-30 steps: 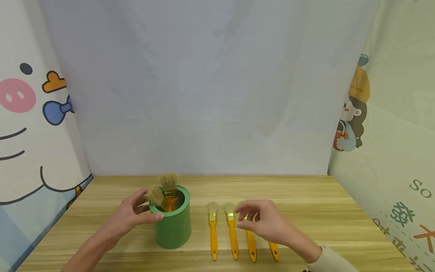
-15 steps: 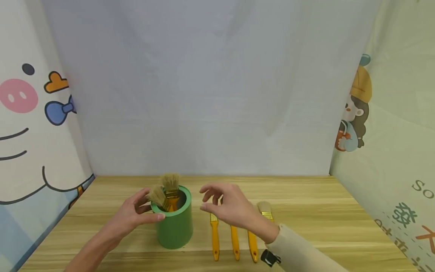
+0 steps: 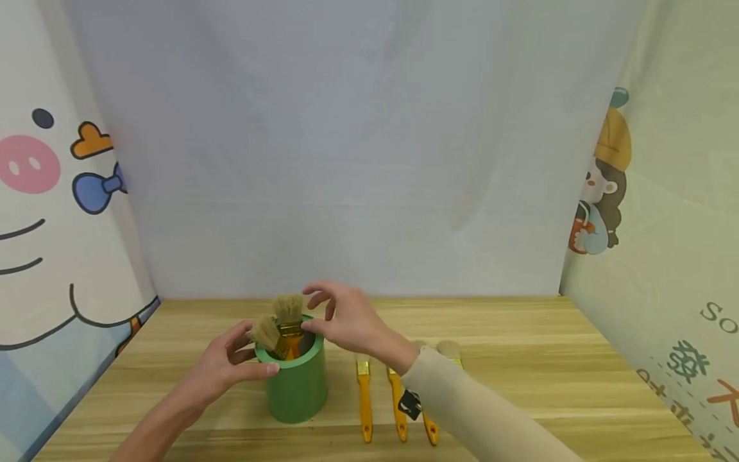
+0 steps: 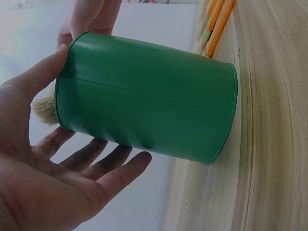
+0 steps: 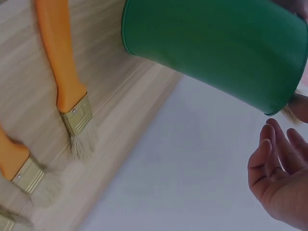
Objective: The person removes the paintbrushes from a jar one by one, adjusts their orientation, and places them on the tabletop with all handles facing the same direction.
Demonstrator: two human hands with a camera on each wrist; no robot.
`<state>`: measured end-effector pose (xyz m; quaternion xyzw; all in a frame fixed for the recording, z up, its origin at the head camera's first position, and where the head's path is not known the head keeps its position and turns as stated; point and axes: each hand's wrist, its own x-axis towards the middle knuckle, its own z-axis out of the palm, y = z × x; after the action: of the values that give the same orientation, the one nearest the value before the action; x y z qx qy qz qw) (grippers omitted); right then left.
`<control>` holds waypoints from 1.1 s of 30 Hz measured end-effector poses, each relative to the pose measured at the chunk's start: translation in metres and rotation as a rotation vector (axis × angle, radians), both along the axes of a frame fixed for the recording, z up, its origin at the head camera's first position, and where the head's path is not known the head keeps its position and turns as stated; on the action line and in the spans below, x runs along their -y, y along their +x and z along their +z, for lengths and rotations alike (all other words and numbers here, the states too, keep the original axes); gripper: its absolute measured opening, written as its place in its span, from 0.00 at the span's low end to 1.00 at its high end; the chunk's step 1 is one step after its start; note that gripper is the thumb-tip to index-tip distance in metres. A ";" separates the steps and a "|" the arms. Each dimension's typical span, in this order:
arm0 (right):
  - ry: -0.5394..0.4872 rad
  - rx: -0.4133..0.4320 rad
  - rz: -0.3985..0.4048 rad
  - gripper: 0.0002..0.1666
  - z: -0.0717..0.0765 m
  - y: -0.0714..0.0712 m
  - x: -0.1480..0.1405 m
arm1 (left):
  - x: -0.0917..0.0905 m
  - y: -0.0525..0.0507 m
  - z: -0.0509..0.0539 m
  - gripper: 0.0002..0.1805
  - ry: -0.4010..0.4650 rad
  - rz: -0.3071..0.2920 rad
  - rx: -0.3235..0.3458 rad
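A green can point(image 3: 297, 394) stands on the table at centre-left. Two paintbrushes lean inside it with bristles up, one near the back point(image 3: 287, 308) and one tipped over the left rim point(image 3: 265, 333). My left hand point(image 3: 218, 367) holds the can from the left. In the left wrist view its thumb point(image 4: 45, 70) lies at the rim and the fingers curve along the can's side. My right hand point(image 3: 349, 321) is at the can's right rim beside the back brush, fingers loosely bent, thumb and forefinger apart. The right wrist view shows nothing held in that hand point(image 5: 284, 187).
Several yellow-handled paintbrushes point(image 3: 365, 407) lie in a row on the wooden table point(image 3: 519, 398), right of the can. My right forearm covers part of them. A small black device point(image 3: 410, 405) is on the right wrist. A pale cloth point(image 3: 358, 160) hangs behind the table.
My right hand has moved left and slightly up, from over the row of paintbrushes to the can's rim. The left hand and the can have stayed in place.
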<state>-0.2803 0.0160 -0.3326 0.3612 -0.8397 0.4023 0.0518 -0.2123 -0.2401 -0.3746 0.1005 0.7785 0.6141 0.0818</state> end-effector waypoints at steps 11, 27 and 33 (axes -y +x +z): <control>0.001 -0.039 0.027 0.29 -0.006 -0.004 0.017 | 0.001 0.000 0.002 0.46 -0.005 0.005 0.021; 0.003 -0.126 0.057 0.29 -0.013 -0.007 0.019 | 0.000 0.001 0.001 0.48 0.000 -0.009 0.005; -0.024 -0.170 0.058 0.27 -0.010 -0.005 0.015 | 0.002 0.001 -0.001 0.48 0.003 -0.016 -0.021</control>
<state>-0.2850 0.0007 -0.3425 0.4175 -0.8165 0.3817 0.1156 -0.2116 -0.2418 -0.3756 0.1134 0.7775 0.6137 0.0782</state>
